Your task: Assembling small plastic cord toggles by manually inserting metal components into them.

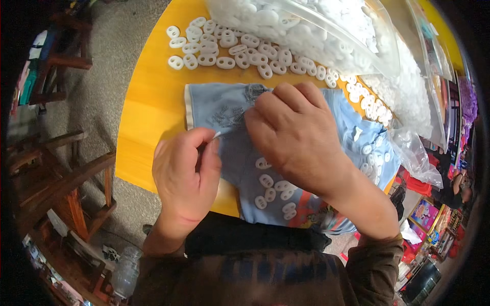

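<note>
A yellow surface (137, 145) carries a blue garment (232, 158), from which loose white two-holed pieces (266, 180) could slide if the cloth were tugged; beyond, a clear container (360, 59) is heaped with small white parts (301, 28). The right hand (293, 127) bends over the garment, fingertips hidden, its grip impossible to tell; the left hand (186, 171) pinches a slim white item (218, 134) above the cloth, which a slackened grip could drop.

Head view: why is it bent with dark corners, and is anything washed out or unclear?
Head view: fisheye lens, so things bend near the rim and corners go black; head view, top: white pieces in the clear bin look nearly washed out; head view, middle: the thin white bit in the left hand is too small to identify.
</note>
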### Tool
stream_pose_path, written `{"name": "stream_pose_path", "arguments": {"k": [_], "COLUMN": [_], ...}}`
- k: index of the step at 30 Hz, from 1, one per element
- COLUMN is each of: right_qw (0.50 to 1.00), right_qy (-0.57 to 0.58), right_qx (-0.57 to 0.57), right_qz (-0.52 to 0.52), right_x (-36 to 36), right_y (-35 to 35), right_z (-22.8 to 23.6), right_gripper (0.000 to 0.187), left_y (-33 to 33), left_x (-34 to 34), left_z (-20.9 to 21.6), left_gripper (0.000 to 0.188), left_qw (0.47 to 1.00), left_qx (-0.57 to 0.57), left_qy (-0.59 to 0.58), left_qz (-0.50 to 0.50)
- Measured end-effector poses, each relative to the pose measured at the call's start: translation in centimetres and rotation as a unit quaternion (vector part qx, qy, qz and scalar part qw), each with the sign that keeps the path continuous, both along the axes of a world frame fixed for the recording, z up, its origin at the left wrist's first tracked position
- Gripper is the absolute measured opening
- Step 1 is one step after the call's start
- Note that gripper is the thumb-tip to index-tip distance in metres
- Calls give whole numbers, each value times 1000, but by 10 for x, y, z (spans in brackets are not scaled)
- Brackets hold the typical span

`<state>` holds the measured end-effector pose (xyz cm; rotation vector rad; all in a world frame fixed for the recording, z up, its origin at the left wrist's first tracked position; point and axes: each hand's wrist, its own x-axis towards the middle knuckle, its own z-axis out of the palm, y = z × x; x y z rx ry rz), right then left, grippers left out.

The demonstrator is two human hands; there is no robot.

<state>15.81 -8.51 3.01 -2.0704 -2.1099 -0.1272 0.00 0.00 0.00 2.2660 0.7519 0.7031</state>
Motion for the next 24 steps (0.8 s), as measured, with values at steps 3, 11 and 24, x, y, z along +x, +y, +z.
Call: {"name": "stream_pose_path", "arguments": {"k": [3,11,24], "right_qw": [998,992,788], "right_qy": [55,114,590], "right_qx": [-7,18,59], "right_qz": [-14,-50,-163], "right_x": [5,8,-1], "right_y": [-4,-8,-21], "right_z": [-2,0,11], "right_gripper": [25,25,6], "left_y": [0,-1,-3], "left_x": [0,1,3], "left_z": [0,1,17], "left_gripper": [15,13,14], "left_qw": [1000,1000,984], "left_qx": [4,-9,-102], "left_qy": [6,2,-144], "left_qz": [-2,9,-30]}}
